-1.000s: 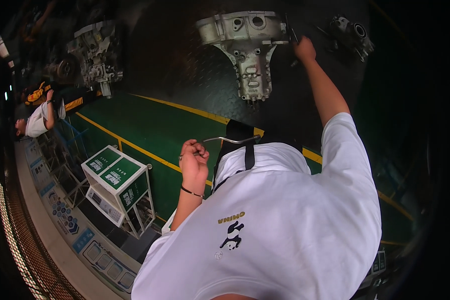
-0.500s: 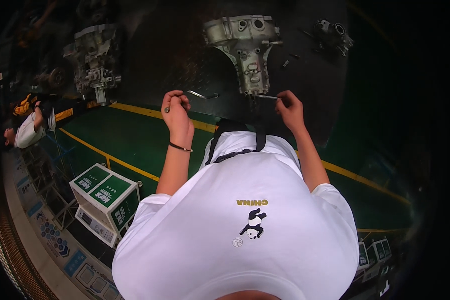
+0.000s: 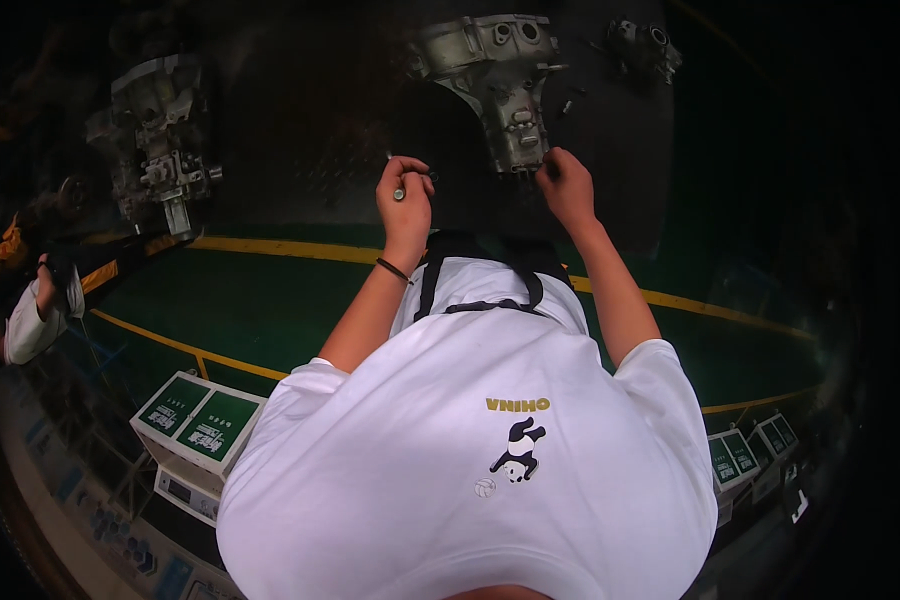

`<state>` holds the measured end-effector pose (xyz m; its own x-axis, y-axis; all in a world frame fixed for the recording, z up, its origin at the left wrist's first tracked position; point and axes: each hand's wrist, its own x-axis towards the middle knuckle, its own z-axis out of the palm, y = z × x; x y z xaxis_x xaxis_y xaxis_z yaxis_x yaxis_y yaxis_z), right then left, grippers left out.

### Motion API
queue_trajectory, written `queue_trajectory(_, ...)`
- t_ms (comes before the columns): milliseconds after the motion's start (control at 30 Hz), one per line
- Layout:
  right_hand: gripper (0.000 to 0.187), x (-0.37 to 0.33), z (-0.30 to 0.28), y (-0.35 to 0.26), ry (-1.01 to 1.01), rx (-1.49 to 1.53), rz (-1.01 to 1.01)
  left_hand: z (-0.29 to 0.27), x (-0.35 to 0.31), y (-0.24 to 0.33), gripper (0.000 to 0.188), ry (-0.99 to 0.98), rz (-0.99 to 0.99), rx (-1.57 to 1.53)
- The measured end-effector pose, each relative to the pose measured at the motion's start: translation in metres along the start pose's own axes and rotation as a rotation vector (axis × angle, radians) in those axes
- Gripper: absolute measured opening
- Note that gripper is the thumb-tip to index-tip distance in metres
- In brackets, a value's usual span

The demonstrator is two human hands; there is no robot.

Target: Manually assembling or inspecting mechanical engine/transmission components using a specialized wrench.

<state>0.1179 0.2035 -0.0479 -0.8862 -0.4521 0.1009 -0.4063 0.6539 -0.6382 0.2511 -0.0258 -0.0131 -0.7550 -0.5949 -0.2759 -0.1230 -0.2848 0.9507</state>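
Note:
A grey metal gearbox housing [image 3: 518,120] lies on the dark work surface, its narrow end toward me. At the right corner of that end, my right hand [image 3: 568,192] is closed with its fingertips tucked down; whatever they grip is hidden. My left hand [image 3: 407,205], left of the narrow end, curls around a metal tool whose round end [image 3: 399,194] sticks out of the fist; its kind is unclear. Behind this hand lies a bent wrench, mostly covered, with only a tip [image 3: 389,155] and a dark ring end [image 3: 433,177] showing.
Small metal pieces [image 3: 566,106] lie right of the housing, and a dark metal assembly [image 3: 646,50] sits farther right. Another gearbox [image 3: 160,150] stands at the left. Beyond the yellow floor line [image 3: 290,248], white-and-green cabinets [image 3: 198,420] stand behind me. Another person's arm [image 3: 45,290] shows far left.
My left hand has moved right, over the wrench. My right hand has come up against the housing's end, and the thin metal rod it held no longer shows. The whole view has shifted slightly.

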Motion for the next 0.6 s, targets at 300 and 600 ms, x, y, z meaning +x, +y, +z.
queue_trajectory(300,0.015,-0.006,0.01,-0.027,-0.04,-0.092,-0.029,-0.034,0.016,-0.006,0.017,0.026,0.023,-0.126)
queue_trajectory(600,0.014,-0.007,0.024,-0.014,-0.056,-0.18,-0.05,-0.059,0.022,-0.008,0.018,0.06,0.017,-0.171)
